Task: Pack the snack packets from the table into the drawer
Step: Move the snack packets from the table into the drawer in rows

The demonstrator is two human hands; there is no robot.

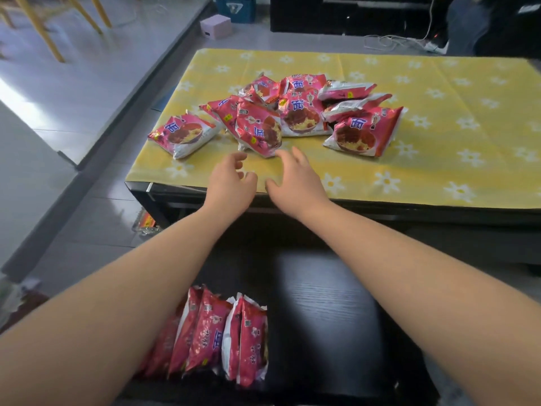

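Several pink snack packets (295, 112) lie in a loose heap on the yellow flowered tablecloth (439, 112). One packet (183, 136) lies apart at the left, and another packet (259, 131) leans at the front of the heap. My left hand (231, 183) and my right hand (295, 180) hover side by side just in front of that packet, fingers apart, holding nothing. Below my forearms the black drawer (322, 317) stands pulled out, with several packets (216, 335) standing on edge in a row at its left side.
The low black table's front edge (187, 197) runs just under my wrists. A pink box (215, 26) and a blue container (235, 7) sit on the floor beyond the table. Wooden chair legs (44, 27) stand far left; cables (409, 39) trail at the far right.
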